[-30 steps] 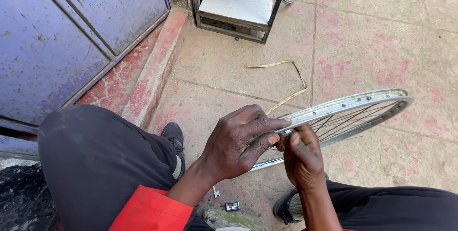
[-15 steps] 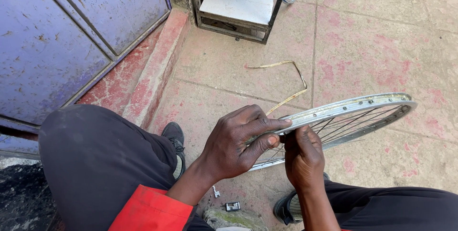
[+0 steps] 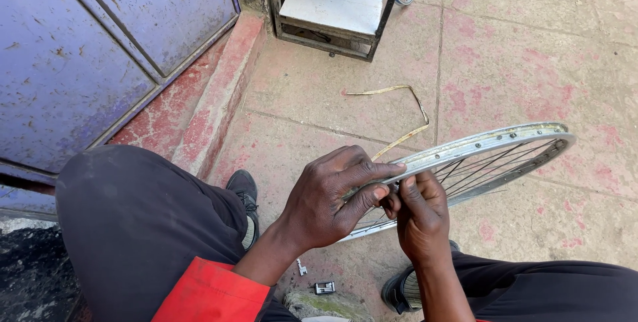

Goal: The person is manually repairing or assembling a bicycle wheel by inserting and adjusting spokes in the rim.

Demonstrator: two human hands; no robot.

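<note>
A silver spoked bicycle wheel rim [image 3: 492, 142] lies tilted in front of me, its near part between my knees. My left hand [image 3: 332, 196] wraps around the rim's near edge, thumb and fingers closed on it. My right hand [image 3: 419, 212] sits just right of it, fingertips pinched at the rim where the spokes [image 3: 478, 169] meet it. Whatever the fingertips pinch is too small to make out.
A thin yellowish strip [image 3: 405, 112] lies bent on the pink concrete floor beyond the rim. A metal-framed stand [image 3: 332, 3] is at the top, a purple metal door [image 3: 86, 49] at left. Small metal bits [image 3: 323, 287] lie between my shoes [image 3: 244, 196].
The rim's far end has shifted slightly right and tilted as my hands turned it; both hands stay on the near edge.
</note>
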